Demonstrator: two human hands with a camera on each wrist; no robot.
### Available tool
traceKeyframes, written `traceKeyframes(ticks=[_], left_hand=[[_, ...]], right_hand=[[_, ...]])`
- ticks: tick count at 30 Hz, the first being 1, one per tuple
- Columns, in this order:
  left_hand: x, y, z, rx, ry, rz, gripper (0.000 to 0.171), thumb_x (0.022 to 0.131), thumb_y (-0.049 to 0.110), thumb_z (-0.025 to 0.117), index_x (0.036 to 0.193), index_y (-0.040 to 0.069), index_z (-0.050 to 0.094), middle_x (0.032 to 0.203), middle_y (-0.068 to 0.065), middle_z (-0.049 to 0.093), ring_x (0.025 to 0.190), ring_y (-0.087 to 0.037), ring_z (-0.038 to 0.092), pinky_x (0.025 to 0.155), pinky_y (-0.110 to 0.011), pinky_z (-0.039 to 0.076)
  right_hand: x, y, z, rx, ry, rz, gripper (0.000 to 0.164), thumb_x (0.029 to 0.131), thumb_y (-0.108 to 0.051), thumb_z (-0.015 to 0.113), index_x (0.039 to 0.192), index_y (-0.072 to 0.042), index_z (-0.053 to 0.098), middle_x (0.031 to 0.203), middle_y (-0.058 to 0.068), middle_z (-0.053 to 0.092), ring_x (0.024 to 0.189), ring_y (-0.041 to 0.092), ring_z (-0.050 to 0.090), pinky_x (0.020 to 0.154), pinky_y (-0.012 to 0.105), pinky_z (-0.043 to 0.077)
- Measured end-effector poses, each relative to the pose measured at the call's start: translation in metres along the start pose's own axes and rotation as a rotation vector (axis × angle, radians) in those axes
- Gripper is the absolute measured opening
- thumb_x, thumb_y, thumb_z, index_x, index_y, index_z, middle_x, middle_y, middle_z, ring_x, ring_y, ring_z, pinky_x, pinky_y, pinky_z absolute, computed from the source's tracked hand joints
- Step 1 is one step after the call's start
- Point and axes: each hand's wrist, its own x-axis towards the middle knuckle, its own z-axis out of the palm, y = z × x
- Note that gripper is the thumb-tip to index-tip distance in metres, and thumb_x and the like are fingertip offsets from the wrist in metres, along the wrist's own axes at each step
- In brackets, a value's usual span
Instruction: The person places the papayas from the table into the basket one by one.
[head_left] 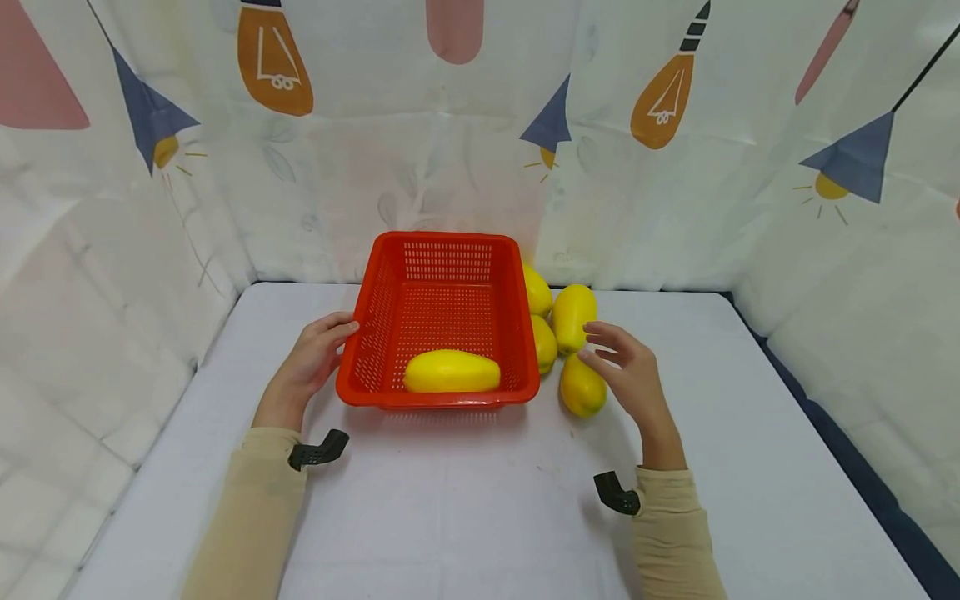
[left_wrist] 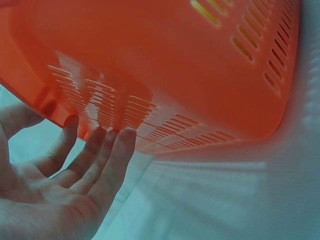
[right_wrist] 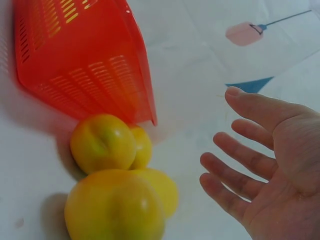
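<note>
A red slotted plastic basket (head_left: 438,400) stands on the table, with one long yellow mango-shaped fruit (head_left: 452,372) lying along its near side. My left hand (head_left: 318,350) is at the basket's left side, and the left wrist view shows its nearly straight fingers (left_wrist: 122,145) touching the slotted wall just under the rim. To the right of the basket, several more yellow fruits (head_left: 574,317) lie close together, two of them partly hidden by the basket. My right hand (head_left: 626,371) is beside the nearest fruit (head_left: 582,387), its fingers spread and holding nothing in the right wrist view.
A white cloth covers the table (head_left: 465,517). Behind it hangs a pale curtain (head_left: 360,158) printed with lamps and bulbs, close beyond the basket's far side. Dark fabric (head_left: 847,454) runs along the table's right edge.
</note>
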Motion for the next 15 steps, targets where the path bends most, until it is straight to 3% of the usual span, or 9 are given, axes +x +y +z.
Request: traceKeyframes(ticks=[7,15], left_hand=[[-0.001,0.001,0.000,-0.009,-0.001,0.006,0.022,0.097,0.028,0.058,0.112,0.013,0.058,0.104,0.007,0.064,0.105,-0.010,0.056,0.083,-0.024,0.051],[0.000,0.000,0.000,-0.024,-0.018,0.015,0.021,0.097,0.026,0.058,0.112,0.012,0.057,0.102,0.007,0.064,0.104,-0.010,0.056,0.082,-0.024,0.051]], right_hand=[[0.002,0.016,-0.003,0.010,0.006,0.012,0.046,0.090,-0.029,0.069,0.130,-0.010,0.058,0.131,0.010,0.061,0.120,0.027,0.059,0.102,0.049,0.045],[0.001,0.019,-0.006,0.027,-0.006,0.062,0.047,0.089,-0.028,0.070,0.130,-0.011,0.057,0.133,0.010,0.059,0.123,0.031,0.056,0.104,0.049,0.044]])
